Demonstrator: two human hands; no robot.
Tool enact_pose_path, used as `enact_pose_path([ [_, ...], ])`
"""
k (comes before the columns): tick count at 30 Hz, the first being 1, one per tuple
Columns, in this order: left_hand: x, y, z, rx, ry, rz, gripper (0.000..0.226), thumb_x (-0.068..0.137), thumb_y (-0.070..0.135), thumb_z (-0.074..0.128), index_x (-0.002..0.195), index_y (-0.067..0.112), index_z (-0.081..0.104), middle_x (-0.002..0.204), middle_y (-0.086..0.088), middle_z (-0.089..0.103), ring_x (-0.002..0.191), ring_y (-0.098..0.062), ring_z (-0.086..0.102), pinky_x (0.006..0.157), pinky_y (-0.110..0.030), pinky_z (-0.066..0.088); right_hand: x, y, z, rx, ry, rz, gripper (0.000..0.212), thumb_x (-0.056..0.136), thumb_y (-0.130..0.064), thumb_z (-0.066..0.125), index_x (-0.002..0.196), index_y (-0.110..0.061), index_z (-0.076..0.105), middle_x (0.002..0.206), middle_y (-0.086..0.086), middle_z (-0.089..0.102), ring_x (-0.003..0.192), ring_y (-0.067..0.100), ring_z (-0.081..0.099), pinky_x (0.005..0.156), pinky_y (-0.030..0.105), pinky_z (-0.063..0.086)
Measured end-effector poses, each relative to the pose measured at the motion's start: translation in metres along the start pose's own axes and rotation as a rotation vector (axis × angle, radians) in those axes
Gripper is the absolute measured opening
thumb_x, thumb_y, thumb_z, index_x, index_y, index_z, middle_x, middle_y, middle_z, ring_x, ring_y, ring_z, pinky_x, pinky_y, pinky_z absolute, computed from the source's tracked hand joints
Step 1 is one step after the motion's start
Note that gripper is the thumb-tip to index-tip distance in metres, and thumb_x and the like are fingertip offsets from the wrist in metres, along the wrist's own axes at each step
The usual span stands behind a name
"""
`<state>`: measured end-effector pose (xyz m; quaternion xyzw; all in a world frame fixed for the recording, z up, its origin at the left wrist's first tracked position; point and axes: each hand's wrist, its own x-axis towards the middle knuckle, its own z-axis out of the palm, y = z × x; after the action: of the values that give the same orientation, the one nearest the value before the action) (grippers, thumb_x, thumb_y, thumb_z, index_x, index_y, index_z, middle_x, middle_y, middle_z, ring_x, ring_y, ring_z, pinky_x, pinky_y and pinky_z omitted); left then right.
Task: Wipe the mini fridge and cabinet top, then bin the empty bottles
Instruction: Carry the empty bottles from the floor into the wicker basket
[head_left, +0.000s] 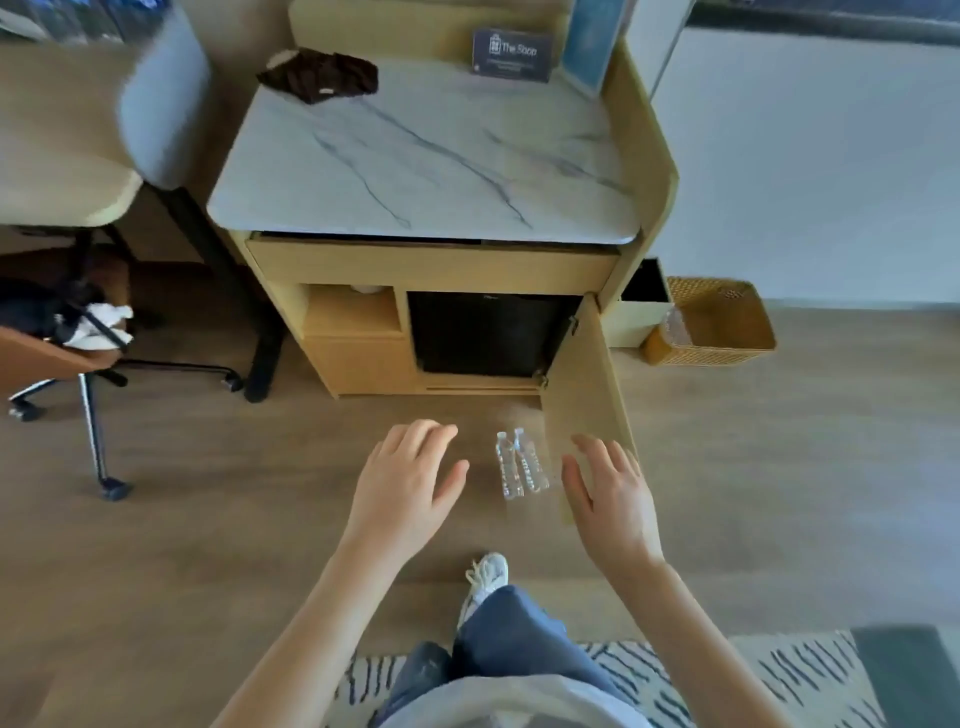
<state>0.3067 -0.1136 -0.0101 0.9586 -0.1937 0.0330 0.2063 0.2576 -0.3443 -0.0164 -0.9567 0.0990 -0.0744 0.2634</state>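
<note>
Two clear bottles (521, 462), side by side on floor (260, 519), likely staged for binning. My left hand (410, 478), right hand (610, 493): fingers spread, empty, flanking them.

bare floor (260, 493) lies open left of the two bottles (521, 464). the open cabinet door (582, 395) stands just right of them, between them and the wicker bin (701, 356).

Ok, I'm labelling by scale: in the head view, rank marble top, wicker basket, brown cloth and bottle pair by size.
marble top
wicker basket
brown cloth
bottle pair
Basket and cloth look nearly alike, so their order is unsure.
</note>
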Motion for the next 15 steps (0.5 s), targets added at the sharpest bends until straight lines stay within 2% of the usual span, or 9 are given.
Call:
enact_pose_path([
  [3,0.040,-0.001,0.014,-0.017,-0.024,0.001,0.035,0.089,0.028,0.068,0.118,0.008,0.067,0.112,-0.005,0.066,0.098,-0.026,0.064,0.078,-0.037,0.055,0.035,0.014,0.004,0.013,-0.017,0.035,0.027,0.100,-0.024,0.054,0.120,-0.009,0.063,0.109,0.008,0.065,0.100,0.031,0.058,0.085,0.041,0.051],
  [15,0.170,-0.042,0.049,-0.062,-0.134,0.030,0.032,0.090,0.025,0.069,0.117,0.007,0.067,0.113,-0.007,0.066,0.101,-0.029,0.063,0.083,-0.039,0.053,0.157,0.030,0.044,-0.007,-0.013,0.130,0.026,0.098,-0.021,0.056,0.119,-0.005,0.063,0.105,0.011,0.065,0.097,0.034,0.058,0.080,0.039,0.048],
])
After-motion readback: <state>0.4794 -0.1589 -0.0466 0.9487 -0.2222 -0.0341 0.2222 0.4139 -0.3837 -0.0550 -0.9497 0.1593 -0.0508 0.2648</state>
